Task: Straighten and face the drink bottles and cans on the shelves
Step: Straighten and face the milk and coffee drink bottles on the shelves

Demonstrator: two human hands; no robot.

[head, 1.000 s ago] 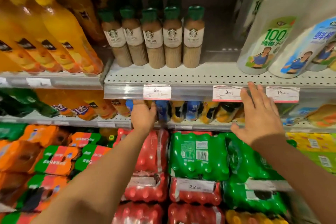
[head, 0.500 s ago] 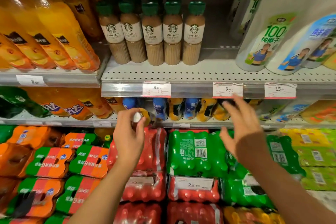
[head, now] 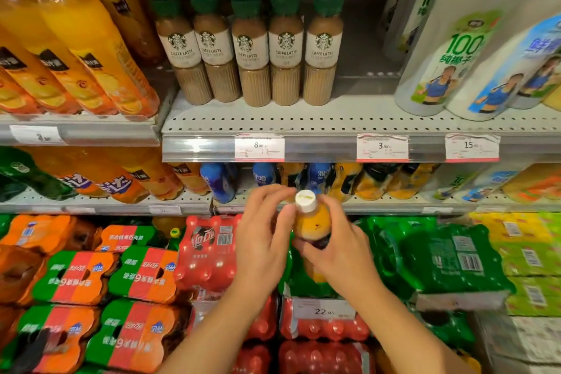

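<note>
Head view: small orange bottle (head: 312,222) with a white cap is off the middle shelf (head: 188,202), held out front. Left hand (head: 261,240) and right hand (head: 340,249) both wrap it. Next, I think, turn its label forward and stand it back.

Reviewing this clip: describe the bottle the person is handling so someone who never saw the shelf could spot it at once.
Start at the shelf edge with the 8.80 price tag under the latte bottles. Just below it, in front of the middle shelf, the left hand and right hand grip one small orange bottle. Unlike the shelved bottles behind it, it is off the shelf, its white cap facing the camera.
</note>
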